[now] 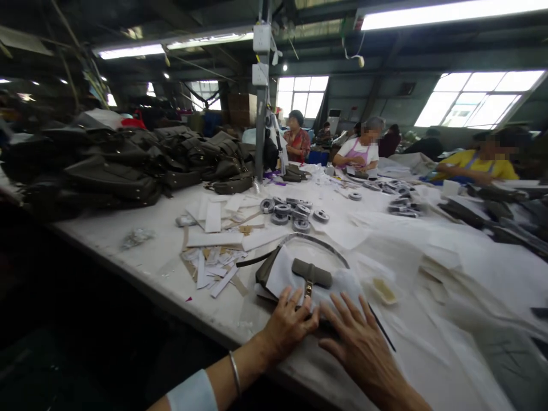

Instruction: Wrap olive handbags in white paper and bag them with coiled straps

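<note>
A dark olive handbag (266, 270) lies on the table in front of me, with a white sheet (280, 271) over its front. Its short flap tab (311, 273) and gold clasp (308, 289) show on top of the sheet. Behind the bag its strap (319, 238) arches, wrapped in pale covering, with one dark end sticking out left. My left hand (286, 322) rests on the bag's near side just below the clasp, fingers bent and apart. Flat and spread, my right hand (362, 342) touches the sheet's lower right. Both palms and the bag's near edge are hidden.
Paper strips (214, 268) lie left of the bag, and wrapped strap rolls (295, 212) sit behind it. A large pile of dark bags (128, 165) stands back left, near a metal post (260, 131). White sheets (428, 257) cover the right side. Several people work across the table.
</note>
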`<state>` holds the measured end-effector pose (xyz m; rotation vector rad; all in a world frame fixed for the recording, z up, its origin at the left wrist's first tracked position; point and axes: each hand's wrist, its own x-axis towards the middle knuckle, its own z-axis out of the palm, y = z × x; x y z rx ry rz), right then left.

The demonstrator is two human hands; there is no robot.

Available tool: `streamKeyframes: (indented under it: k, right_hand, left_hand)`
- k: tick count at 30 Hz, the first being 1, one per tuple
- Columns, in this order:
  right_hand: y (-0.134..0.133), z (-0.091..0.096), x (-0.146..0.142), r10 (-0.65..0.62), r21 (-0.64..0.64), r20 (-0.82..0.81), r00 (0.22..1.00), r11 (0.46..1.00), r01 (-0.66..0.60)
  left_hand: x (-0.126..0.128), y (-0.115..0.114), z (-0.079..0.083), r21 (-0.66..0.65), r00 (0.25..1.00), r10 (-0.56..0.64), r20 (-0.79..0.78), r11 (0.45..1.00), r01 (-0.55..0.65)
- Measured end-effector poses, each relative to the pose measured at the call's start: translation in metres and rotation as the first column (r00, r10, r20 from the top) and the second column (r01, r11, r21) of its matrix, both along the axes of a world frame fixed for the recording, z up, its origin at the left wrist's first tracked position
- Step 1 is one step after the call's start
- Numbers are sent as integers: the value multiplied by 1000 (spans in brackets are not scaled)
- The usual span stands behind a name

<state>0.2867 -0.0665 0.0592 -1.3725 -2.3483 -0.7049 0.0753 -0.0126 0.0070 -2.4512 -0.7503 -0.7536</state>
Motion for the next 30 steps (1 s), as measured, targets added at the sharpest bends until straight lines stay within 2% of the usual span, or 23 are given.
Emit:
streamKeyframes:
  k: [3,5,7,10,12,13,14,15,16,17,20,23,25,27,30]
  right_hand:
    - [8,7,-15,-2,44,-24,1000,999,3]
    - [12,-5,-21,31,81,-37,999,996,-28]
    - [15,-25,-23,68,122,-54,996,991,-61]
    - [18,-53,-18,76,137,-62,995,988,-67]
    - [19,-63,-14,62,121,-47,997,991,-56]
    - [19,-65,-12,55,106,-35,998,993,-51]
    - [20,-67,-10,43,89,-24,999,995,-41]
    - [20,-67,-9,30,71,-16,999,997,-29]
    - [20,-67,-8,19,54,-11,1000,998,-19]
    - [20,-67,-7,14,42,-10,1000,999,-13]
    - [21,-66,-9,26,45,-24,999,999,-24]
    - [20,-62,-12,35,73,-48,998,997,-31]
    - [18,-58,-14,22,68,-59,998,998,-18]
    - [15,-54,-17,-8,36,-63,998,999,11]
    - [10,-47,-22,-66,-51,-69,995,997,63]
  left_hand:
    - [2,2,-7,-7,1000,12,1,1000,-12]
    - [0,0,-8,16,1000,16,9,1000,-16]
    - [-3,-3,-4,29,1000,-1,3,1000,1]
    - [-10,-4,17,-75,995,-104,-3,992,103]
    - [-21,6,38,-192,981,-184,62,962,192]
    - [-30,15,48,-253,980,-171,101,948,191]
    - [-41,28,58,-308,985,-103,141,941,143]
    - [-55,43,67,-367,988,48,146,930,9]
    - [-71,60,74,-433,958,270,93,878,-205]
    - [-89,77,79,-458,910,406,78,826,-329]
    - [-144,124,82,-501,786,618,5,682,-533]
    - [-182,151,74,-531,711,692,-126,558,-638]
    - [-192,159,67,-534,692,691,-209,512,-673]
    - [-194,164,63,-521,685,675,-275,494,-696]
    - [-191,167,62,-477,684,649,-334,509,-716]
